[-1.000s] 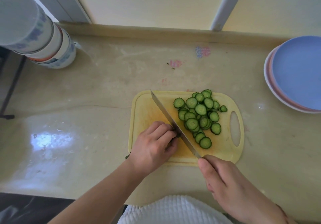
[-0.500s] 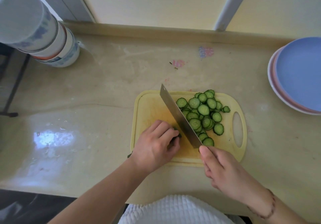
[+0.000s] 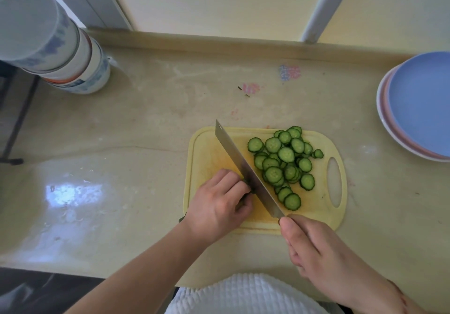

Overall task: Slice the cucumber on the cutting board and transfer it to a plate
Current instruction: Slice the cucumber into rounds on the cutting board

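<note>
At the far left, a stack of blue-and-white bowls (image 3: pixel 60 53) is seen standing on the pale stone counter (image 3: pixel 136 143), well apart from everything else. A bright patch of light is being reflected on the counter below it.

Moving rightward, the left hand (image 3: pixel 218 206) is being pressed down on the near left part of the yellow cutting board (image 3: pixel 323 212), with its fingers curled together over the last stub of cucumber (image 3: pixel 248 185); only a dark green sliver of that stub is being shown at the fingertips, so how much is left cannot be told. The flat of the cleaver blade (image 3: pixel 246 170) is being held against those knuckles, the blade running diagonally from the board's far edge to its near edge, tilted so that its broad side is being shown to the camera.

To the right of the blade, a heap of cucumber slices (image 3: pixel 285 162) is lying on the board, many overlapping, some touching the blade's side. The board's oval handle hole is being left uncovered at its right end.

The right hand (image 3: pixel 323 260) is being kept clenched around the cleaver's handle, which is being hidden by the fingers, just off the board's near right corner.

At the far right, a stack of plates (image 3: pixel 423 104), blue on top with pink and white rims below, is sitting on the counter, apart from the board and partly cut off by the frame.
</note>
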`<move>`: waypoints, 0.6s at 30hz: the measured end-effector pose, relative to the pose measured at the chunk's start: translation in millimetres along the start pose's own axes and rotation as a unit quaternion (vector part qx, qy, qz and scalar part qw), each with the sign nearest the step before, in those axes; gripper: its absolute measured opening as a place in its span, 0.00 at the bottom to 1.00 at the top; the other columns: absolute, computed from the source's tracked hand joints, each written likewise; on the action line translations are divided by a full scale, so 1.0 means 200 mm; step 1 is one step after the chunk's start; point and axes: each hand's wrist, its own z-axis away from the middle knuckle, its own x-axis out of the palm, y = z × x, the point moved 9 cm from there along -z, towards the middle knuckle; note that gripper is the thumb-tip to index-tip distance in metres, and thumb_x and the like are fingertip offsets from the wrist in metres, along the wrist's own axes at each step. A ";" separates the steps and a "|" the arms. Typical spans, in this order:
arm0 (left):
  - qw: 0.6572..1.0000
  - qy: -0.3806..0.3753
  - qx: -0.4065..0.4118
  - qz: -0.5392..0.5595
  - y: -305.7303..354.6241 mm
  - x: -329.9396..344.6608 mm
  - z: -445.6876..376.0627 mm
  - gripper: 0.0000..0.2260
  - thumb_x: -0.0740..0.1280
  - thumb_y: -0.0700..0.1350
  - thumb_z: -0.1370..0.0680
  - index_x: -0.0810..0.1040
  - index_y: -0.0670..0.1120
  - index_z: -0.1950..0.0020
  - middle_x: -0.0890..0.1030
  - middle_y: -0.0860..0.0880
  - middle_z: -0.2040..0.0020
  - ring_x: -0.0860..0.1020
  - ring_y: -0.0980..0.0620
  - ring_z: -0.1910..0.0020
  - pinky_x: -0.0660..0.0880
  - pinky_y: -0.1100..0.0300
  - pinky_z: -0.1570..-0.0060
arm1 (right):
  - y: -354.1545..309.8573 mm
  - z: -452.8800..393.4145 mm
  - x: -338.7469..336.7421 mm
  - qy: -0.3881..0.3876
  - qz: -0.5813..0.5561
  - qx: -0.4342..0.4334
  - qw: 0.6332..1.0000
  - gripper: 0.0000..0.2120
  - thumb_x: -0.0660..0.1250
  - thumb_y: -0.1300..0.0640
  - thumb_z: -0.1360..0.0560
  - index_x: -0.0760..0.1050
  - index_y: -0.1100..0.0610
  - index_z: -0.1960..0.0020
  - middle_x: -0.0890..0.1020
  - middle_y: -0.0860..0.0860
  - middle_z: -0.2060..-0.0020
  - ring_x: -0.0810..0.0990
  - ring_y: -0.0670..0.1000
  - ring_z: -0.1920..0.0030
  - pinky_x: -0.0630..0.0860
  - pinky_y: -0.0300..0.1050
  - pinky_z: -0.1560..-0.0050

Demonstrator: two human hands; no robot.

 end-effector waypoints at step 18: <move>1.000 -0.007 -0.008 0.012 -0.01 -0.01 0.01 0.04 0.71 0.36 0.25 0.80 0.39 0.60 0.78 0.45 0.61 0.77 0.44 0.61 0.76 0.53 0.62 | 0.00 -0.07 0.02 0.002 -0.019 -0.001 1.000 0.21 0.52 0.33 0.24 0.66 0.46 0.67 0.66 0.46 0.75 0.64 0.46 0.73 0.63 0.45 0.71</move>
